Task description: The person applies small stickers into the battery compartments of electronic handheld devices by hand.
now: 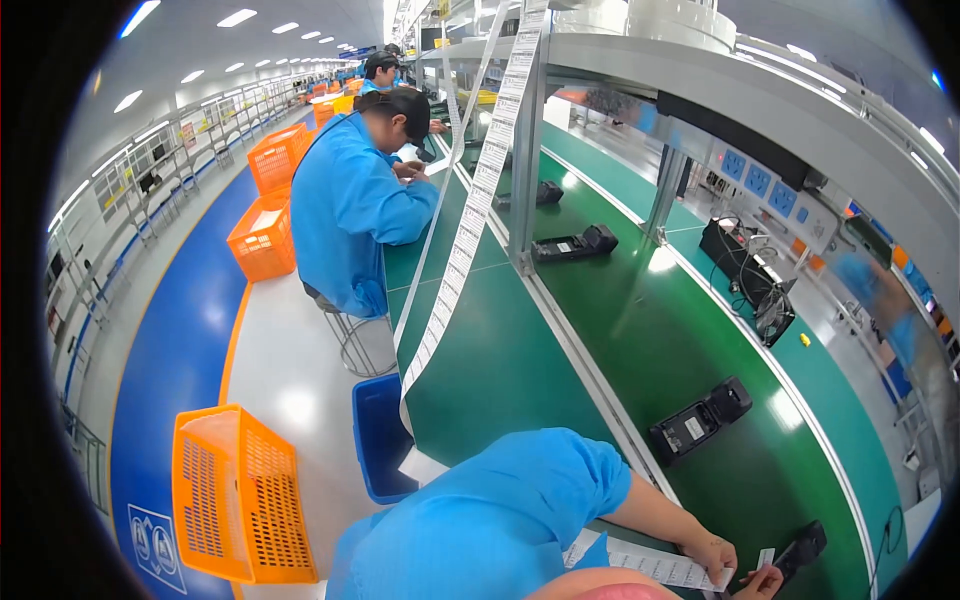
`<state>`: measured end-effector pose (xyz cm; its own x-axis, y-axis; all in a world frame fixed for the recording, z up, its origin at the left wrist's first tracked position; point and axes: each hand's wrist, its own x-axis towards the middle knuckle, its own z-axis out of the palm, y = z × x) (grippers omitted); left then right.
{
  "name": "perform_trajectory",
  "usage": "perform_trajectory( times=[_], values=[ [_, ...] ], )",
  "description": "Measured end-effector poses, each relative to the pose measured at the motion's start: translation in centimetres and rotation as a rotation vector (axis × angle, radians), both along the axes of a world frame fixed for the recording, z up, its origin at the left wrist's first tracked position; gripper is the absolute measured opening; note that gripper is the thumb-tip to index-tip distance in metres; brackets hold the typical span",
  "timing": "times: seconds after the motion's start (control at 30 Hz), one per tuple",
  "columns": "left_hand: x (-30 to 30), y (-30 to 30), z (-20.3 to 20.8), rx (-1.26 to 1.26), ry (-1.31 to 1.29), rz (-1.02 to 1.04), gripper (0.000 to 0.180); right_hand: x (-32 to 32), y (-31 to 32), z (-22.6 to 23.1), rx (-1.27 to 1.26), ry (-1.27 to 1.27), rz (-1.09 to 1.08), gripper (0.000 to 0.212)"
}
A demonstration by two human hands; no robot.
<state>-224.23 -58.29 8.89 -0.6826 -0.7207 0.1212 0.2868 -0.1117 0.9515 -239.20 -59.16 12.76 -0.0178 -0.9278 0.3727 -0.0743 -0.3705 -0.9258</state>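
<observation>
My left arm, in a blue sleeve, reaches to the lower right. My left hand (712,556) pinches the end of a strip of white printed labels (655,566) that lies along the bench edge. Beside it, my right hand (762,583) shows only its fingers at the bottom edge, closed on a small white label (766,556). Just beyond those fingers lies a black handheld terminal (801,549) on the green belt, its near end partly hidden by the hand.
More black terminals (700,418) lie along the green conveyor belt (640,330). A long label strip (470,225) hangs from above to the bench. On the left stand a blue bin (378,440) and an orange crate (240,495). A co-worker in blue (350,205) sits farther up the bench.
</observation>
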Motion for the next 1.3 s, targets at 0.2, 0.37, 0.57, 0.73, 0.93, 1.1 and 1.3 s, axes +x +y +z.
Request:
perform_trajectory(
  times=[0.2, 0.37, 0.57, 0.73, 0.93, 1.1, 1.3],
  values=[
    [0.5, -0.7, 0.6, -0.044, -0.100, 0.034, 0.018, 0.2, -0.7, 0.4, -0.045, 0.085, -0.057, 0.010],
    [0.3, 0.0, 1.1, -0.096, -0.071, 0.049, 0.017, 0.5, -0.5, 0.4, -0.212, 0.135, -0.066, 0.012],
    [0.0, -0.2, 0.2, -0.079, -0.111, 0.051, 0.019, 0.1, -0.7, -0.4, -0.134, 0.072, -0.032, 0.014],
    [0.1, -0.1, 0.6, -0.056, -0.099, 0.024, 0.019, -0.1, -0.7, -0.4, -0.133, 0.050, -0.009, 0.013],
    [-0.3, -0.4, 0.1, -0.052, -0.110, 0.046, 0.019, 0.1, -0.6, 0.0, -0.154, 0.030, 0.017, 0.011],
    [-0.2, -0.6, 0.1, -0.054, -0.107, 0.032, 0.020, 0.3, -0.1, 0.7, -0.106, 0.022, 0.023, 0.011],
    [-0.2, -0.4, 0.2, -0.072, -0.130, 0.055, 0.019, 0.4, -0.2, 0.6, -0.080, 0.017, -0.001, 0.012]
  ],
)
